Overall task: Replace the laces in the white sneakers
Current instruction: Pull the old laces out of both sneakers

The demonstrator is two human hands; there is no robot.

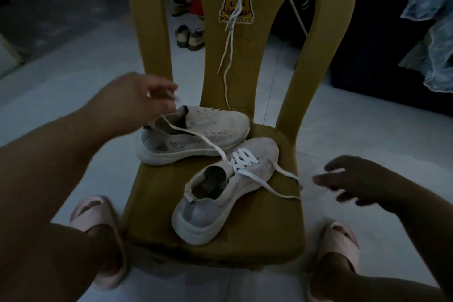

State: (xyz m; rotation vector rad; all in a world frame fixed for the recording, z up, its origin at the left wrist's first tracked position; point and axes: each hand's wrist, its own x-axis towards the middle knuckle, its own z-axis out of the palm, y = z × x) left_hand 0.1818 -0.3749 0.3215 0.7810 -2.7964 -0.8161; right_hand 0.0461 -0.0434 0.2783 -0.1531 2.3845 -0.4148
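Left hand (144, 98): raised over the far sneaker (196, 135), fingertips pinching one end of the white lace (242, 158), probably to tension it.
Right hand (355, 184): low at the seat edge, fingers loosely spread just beside the other lace end; blur hides any grip.
Plastic chair (152, 32): its seat serves as the workbench.
Near sneaker (208, 216): on the seat, threaded with the lace; the far one is bare.
Spare laces (230, 39): draped over the chair back, within reach.

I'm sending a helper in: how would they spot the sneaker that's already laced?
Go to the yellow chair. On its seat, pick the nearer sneaker. Only it has a white lace crisscrossed over its top; the farther sneaker is unlaced.
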